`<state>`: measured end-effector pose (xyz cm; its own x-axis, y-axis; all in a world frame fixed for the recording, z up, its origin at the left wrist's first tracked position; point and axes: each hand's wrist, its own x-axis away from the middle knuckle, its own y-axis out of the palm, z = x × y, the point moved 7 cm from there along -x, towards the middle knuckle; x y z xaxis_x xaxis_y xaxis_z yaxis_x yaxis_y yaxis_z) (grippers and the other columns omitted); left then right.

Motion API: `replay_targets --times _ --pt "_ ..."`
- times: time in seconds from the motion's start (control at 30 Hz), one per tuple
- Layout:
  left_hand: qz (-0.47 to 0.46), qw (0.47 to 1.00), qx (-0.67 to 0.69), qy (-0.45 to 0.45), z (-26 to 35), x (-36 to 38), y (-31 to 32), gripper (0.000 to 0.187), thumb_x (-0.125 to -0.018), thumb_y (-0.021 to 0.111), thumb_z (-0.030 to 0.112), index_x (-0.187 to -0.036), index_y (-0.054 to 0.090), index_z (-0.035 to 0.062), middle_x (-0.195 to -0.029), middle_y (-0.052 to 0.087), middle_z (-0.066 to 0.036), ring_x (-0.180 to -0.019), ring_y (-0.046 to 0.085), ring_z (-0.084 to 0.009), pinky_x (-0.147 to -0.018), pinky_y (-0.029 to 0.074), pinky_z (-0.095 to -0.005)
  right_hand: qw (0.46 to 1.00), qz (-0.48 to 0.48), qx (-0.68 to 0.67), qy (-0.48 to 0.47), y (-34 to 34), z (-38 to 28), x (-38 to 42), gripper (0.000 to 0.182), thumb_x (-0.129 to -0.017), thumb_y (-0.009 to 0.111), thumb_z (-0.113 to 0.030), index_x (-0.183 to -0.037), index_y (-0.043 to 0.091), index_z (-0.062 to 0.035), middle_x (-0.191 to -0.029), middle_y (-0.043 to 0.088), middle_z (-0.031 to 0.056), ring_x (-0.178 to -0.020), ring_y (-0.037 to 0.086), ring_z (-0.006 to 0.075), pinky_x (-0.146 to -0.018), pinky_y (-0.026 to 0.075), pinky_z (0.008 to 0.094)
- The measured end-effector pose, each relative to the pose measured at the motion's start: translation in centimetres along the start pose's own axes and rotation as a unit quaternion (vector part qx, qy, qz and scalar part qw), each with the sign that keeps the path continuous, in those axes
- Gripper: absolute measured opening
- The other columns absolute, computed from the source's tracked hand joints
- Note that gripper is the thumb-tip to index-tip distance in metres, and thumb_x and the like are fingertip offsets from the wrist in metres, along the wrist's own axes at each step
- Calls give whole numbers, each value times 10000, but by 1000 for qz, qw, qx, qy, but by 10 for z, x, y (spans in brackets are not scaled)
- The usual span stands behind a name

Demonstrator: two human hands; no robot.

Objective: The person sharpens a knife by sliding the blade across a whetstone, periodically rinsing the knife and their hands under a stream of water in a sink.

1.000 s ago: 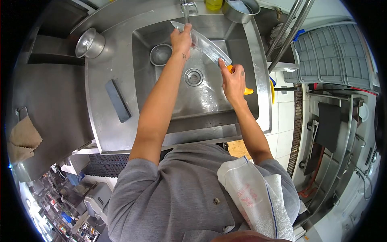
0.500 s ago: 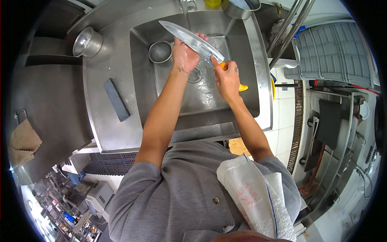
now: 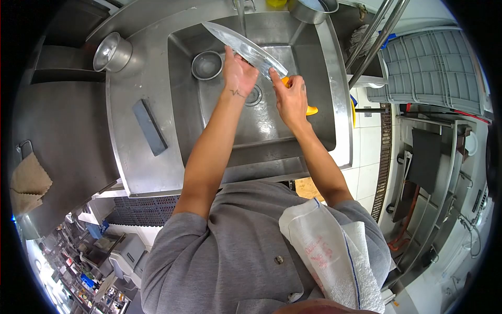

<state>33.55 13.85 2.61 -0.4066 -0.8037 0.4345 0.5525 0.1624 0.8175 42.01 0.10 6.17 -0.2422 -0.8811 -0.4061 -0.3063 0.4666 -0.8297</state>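
Note:
Over the steel sink (image 3: 272, 148) I hold a large kitchen knife (image 3: 241, 46) with a broad shiny blade and a yellow-orange handle. My right hand (image 3: 291, 100) is closed round the handle, the index finger reaching along the blade near its base. The blade slants up and left, its tip toward the back left corner. Palm up, my left hand (image 3: 240, 76) lies against the underside of the blade, thumb apart; its fingers are mostly hidden behind the steel. Beyond the blade, the faucet (image 3: 240, 10) reaches over the back of the sink.
A small metal bowl (image 3: 207, 65) sits in the sink, left of the drain (image 3: 253, 96). On the left counter are a grey sharpening stone (image 3: 149, 127) and a metal pot (image 3: 112, 52). Another pot (image 3: 312, 11) stands at the back right. A white towel (image 3: 329, 251) hangs over my shoulder.
My left fingertips, which showed past the blade's far edge, are now behind it. The knife and right hand have shifted slightly up and left.

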Motion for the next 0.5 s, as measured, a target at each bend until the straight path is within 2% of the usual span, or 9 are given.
replay_targets --times 0.2,0.4,0.47,0.5 --pt "-10 1000 18 -20 -3 5 4 712 -1004 342 586 -1212 485 -79 -1193 577 -221 -1163 540 -387 -1062 411 -496 1000 2 -7 -3 2 1 1 597 -834 686 -31 -1358 560 -288 -939 459 136 -819 521 296 -695 480 393" --pt "-50 998 25 -27 0 5 9 733 -1011 302 585 -1208 476 -99 -1196 569 -237 -1183 536 -401 -1062 414 -499 1000 -4 -13 1 3 0 0 600 -834 693 -31 -1363 557 -279 -942 460 135 -815 528 290 -692 486 385" --pt "-94 994 41 -49 1 1 13 612 -1033 336 495 -1166 524 -73 -1128 609 -224 -1135 570 -380 -1038 437 -498 1000 -4 -24 -2 4 1 0 592 -834 698 -35 -1358 563 -274 -944 461 135 -818 530 288 -695 486 381" --pt "-91 994 46 -38 1 -12 5 612 -1033 336 495 -1166 524 -73 -1128 609 -224 -1135 570 -380 -1038 437 -498 997 -3 -70 15 4 6 0 604 -825 684 -26 -1365 556 -266 -930 456 135 -806 531 292 -697 487 386"
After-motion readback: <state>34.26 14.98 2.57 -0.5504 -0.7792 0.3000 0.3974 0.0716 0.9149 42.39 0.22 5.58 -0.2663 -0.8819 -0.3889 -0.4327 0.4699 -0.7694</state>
